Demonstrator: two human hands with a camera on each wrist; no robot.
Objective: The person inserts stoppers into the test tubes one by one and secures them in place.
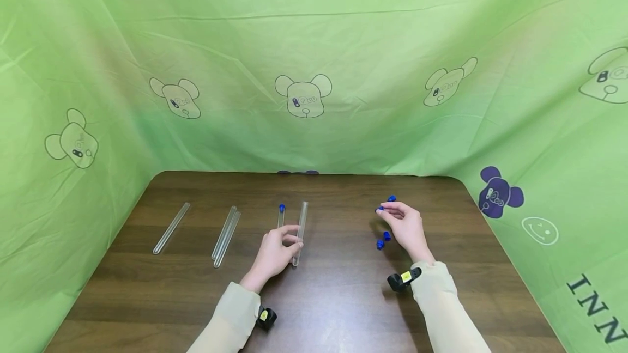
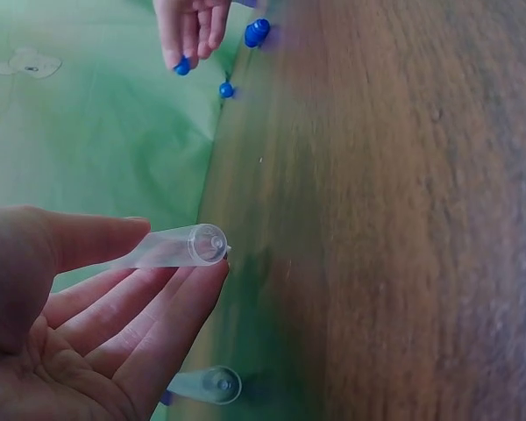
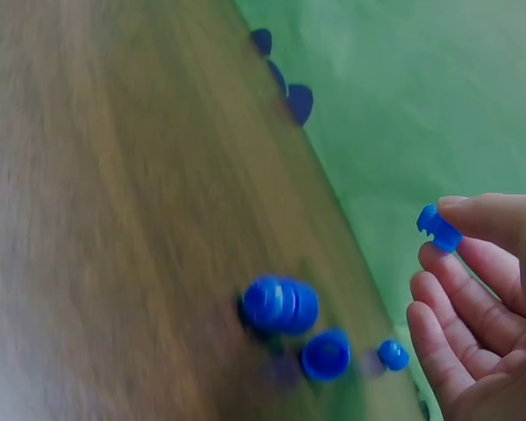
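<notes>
My left hand (image 1: 276,250) pinches a clear test tube (image 1: 301,230) between thumb and fingers; in the left wrist view the rounded end of this tube (image 2: 206,245) points away from the palm. Partly hidden behind that hand is another tube (image 1: 281,218), topped by a blue stopper (image 1: 282,207). Over to the right, my right hand (image 1: 406,229) holds a small blue stopper (image 3: 439,230) between thumb and fingertips, above the table. Loose blue stoppers lie near it: one (image 1: 391,199) farther back, two (image 1: 386,236) (image 1: 380,244) closer in.
On the left of the brown wooden table (image 1: 343,298) lie a single clear tube (image 1: 171,228) and a pair of tubes (image 1: 227,237) side by side. A green cloth (image 1: 304,42) with printed bear heads hangs behind and along both sides.
</notes>
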